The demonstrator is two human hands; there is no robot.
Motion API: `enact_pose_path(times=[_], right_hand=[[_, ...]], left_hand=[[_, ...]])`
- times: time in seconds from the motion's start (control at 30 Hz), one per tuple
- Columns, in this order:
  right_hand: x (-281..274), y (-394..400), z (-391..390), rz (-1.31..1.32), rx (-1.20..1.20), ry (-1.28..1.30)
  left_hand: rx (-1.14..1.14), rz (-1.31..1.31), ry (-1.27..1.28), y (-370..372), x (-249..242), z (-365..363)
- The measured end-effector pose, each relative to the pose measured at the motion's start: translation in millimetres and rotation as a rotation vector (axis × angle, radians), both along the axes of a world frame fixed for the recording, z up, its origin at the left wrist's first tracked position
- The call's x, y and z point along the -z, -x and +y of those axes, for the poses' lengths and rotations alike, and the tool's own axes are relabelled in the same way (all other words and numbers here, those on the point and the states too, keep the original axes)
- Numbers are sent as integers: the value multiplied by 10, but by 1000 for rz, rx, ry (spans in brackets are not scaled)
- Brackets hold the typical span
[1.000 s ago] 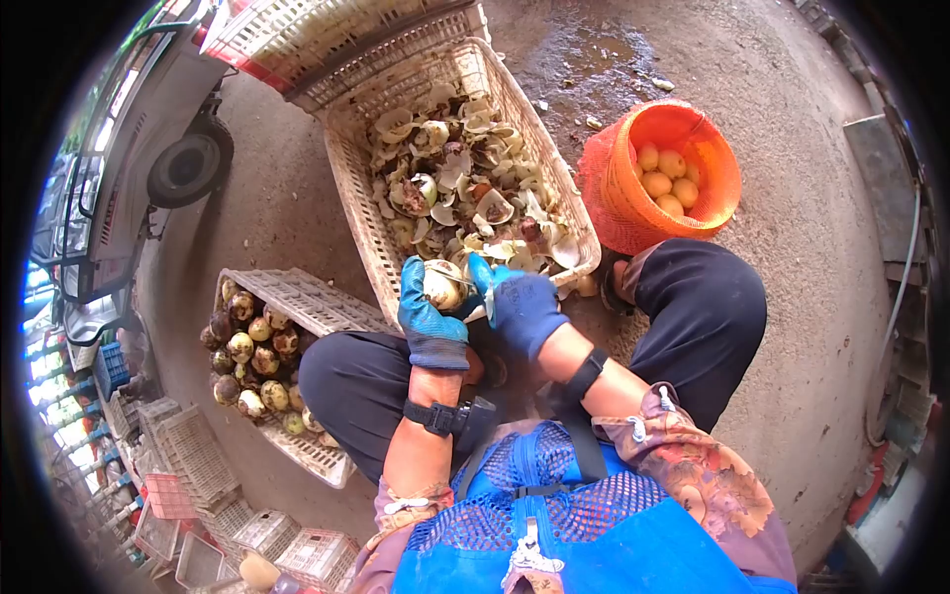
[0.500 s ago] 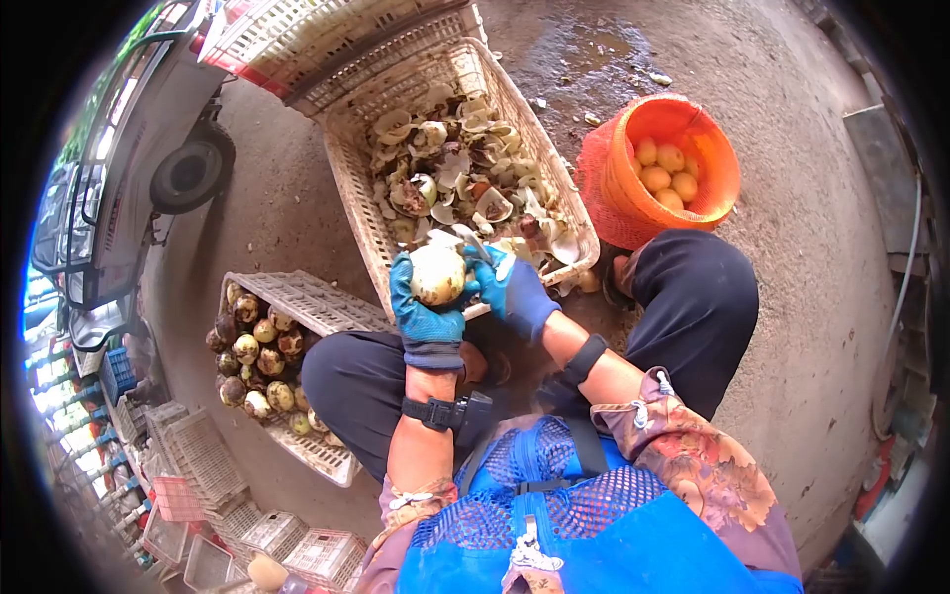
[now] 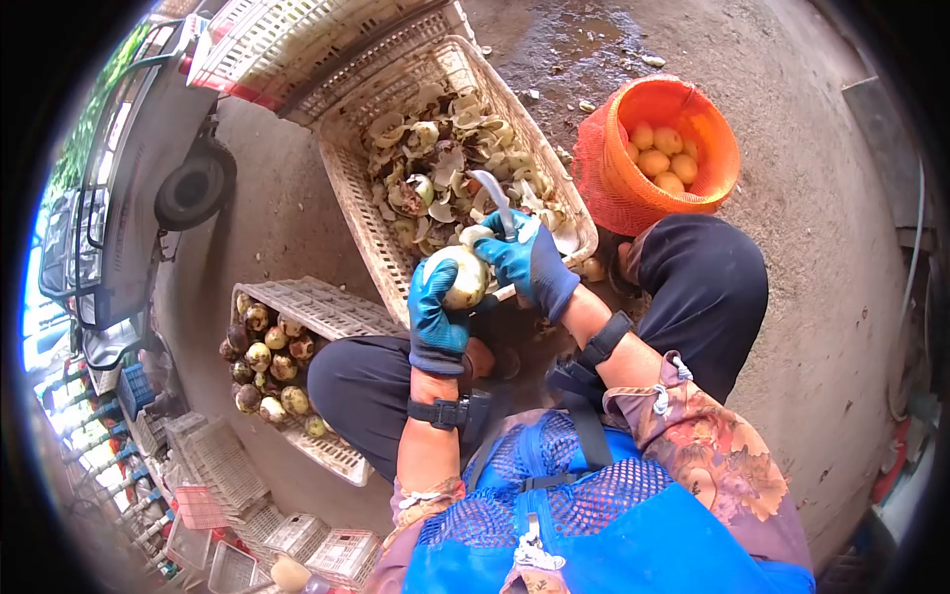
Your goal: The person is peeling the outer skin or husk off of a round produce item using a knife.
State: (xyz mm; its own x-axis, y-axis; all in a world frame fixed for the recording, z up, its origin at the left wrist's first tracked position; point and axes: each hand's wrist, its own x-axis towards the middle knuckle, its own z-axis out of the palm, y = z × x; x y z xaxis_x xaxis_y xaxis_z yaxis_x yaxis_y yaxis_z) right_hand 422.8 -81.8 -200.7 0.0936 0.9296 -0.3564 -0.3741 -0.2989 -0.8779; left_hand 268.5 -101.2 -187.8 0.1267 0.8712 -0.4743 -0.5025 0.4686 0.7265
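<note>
In my gloved left hand (image 3: 437, 315) is a round pale yellow-white fruit (image 3: 465, 279), its fingers wrapped around the left side. My gloved right hand (image 3: 524, 259) is closed around a knife with a curved, light blade (image 3: 492, 190), which points up and away from the fruit. A pale piece of peel (image 3: 475, 236) lies at the right thumb, against the top of the fruit. Both hands are over the near end of a dirty white plastic crate (image 3: 358, 213), which holds many curved peels (image 3: 450, 163) and some discoloured fruit. The knife's handle is hidden in the glove.
A tipped white crate (image 3: 327, 307) with brown-spotted fruit (image 3: 282, 368) lies left of my knee. At right, an orange bucket (image 3: 714, 134) inside red netting holds smooth yellow-orange fruit (image 3: 653, 161). A parked vehicle (image 3: 124, 178) and stacked crates (image 3: 223, 460) are at left.
The knife has swung from beside the fruit to pointing upward, and my right hand has moved slightly up and right. The fruit has turned and shifted right in my left hand.
</note>
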Motion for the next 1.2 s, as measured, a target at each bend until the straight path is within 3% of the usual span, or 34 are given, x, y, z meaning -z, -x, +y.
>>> enact_pose_path(times=[0.03, 0.07, 0.17, 0.2, 0.3, 0.33, 0.47, 0.57, 0.63, 0.7, 0.73, 0.83, 0.9, 0.97, 1.1, 1.2], right_hand=[[-31, -4, 6, -129, -2, -74], [-65, -43, -8, -119, 2, 40], [459, -115, 78, -239, 138, 10], [525, -177, 99, -435, 109, 40], [633, -199, 72, -688, 44, 162], [460, -186, 66, -502, -19, 165], [-321, -228, -63, 162, -270, 145], [-323, -143, -136, 451, -350, -14], [-302, -119, -154, 609, -397, -78], [-361, -107, -255, 901, -334, 52], [-285, -70, -239, 887, -301, 53], [-448, -75, -281, 929, -180, 81], [-267, -48, -230, 931, -260, -141], [-263, 70, -220, 484, -126, -169], [-334, 161, -259, 263, -178, -256], [-293, 97, -302, -464, -206, -469]], left_hand=[[-8, -26, 29, 0, 22, -4], [-38, -60, 106, 16, 35, -10], [-73, -259, 121, 107, 18, -12], [-105, -278, 121, 103, -16, -20], [-119, -226, -33, 71, -133, -38], [-103, -210, -101, 78, -167, -38], [74, 327, -386, 58, -264, 21], [309, 1023, -916, 28, -391, 76], [291, 1073, -1027, 22, -360, 89], [174, 1087, -1071, -34, -376, 74], [131, 1152, -1058, -59, -419, 75], [45, 130, -336, -216, -463, -78], [-6, -98, -286, -241, -376, -52], [-33, -317, -83, -211, -405, -54], [-180, -434, 0, -128, -196, 51], [-197, -331, -1, -42, -111, 53]])
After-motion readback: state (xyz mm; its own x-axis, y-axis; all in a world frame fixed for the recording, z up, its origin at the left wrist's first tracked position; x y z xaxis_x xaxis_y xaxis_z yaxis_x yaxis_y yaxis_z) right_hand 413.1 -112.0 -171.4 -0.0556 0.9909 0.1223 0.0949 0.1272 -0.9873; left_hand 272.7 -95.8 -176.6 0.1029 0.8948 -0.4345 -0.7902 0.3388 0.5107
